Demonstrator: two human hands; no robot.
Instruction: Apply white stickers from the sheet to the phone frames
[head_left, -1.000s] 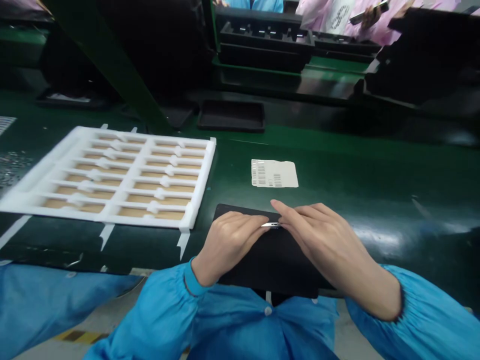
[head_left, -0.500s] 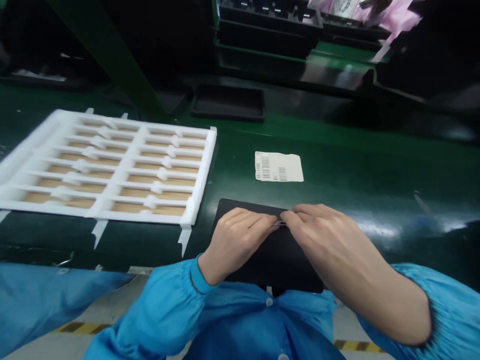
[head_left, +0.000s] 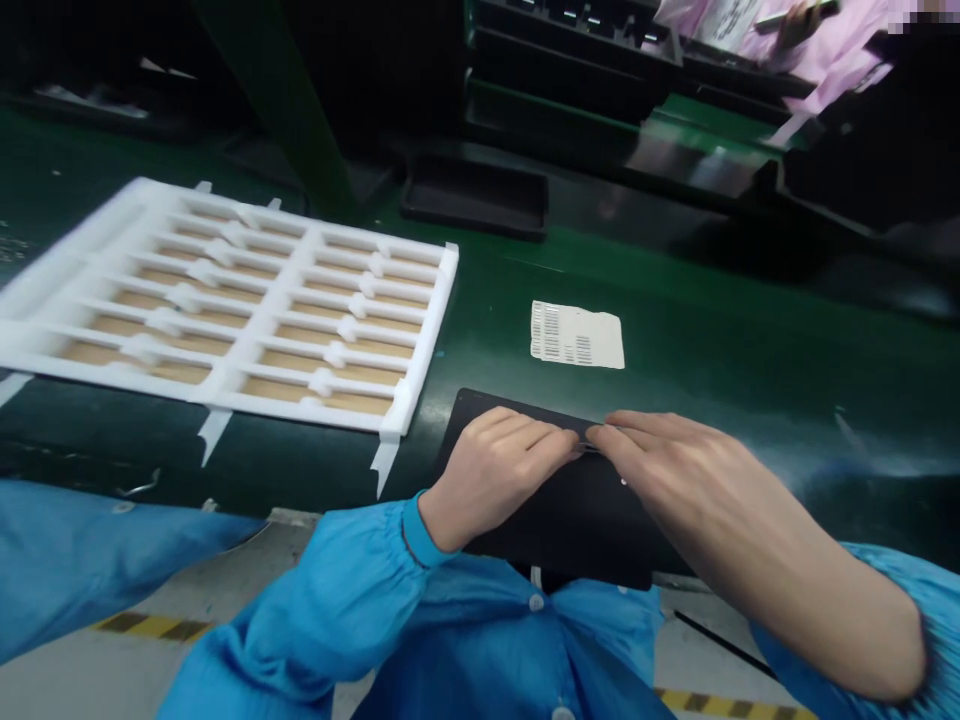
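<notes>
A black flat pad (head_left: 570, 510) lies at the near edge of the green work surface (head_left: 712, 350). My left hand (head_left: 499, 475) and my right hand (head_left: 679, 470) rest on it, fingertips meeting at its middle. Between those fingertips is a small thin silvery part (head_left: 592, 447), mostly hidden. Both hands have their fingers pressed together on it. Blue sleeves cover both my arms.
A white foam tray (head_left: 225, 300) with rows of slots over tan backing lies to the left. A small white printed label (head_left: 576, 335) lies beyond the pad. Black trays (head_left: 474, 195) stand further back. Another person in pink (head_left: 787, 30) is at the top right.
The view has shifted, so the tray and label sit further right in the frame. My right sleeve has slid back along the forearm. Both hands stay pinched together on the pad.
</notes>
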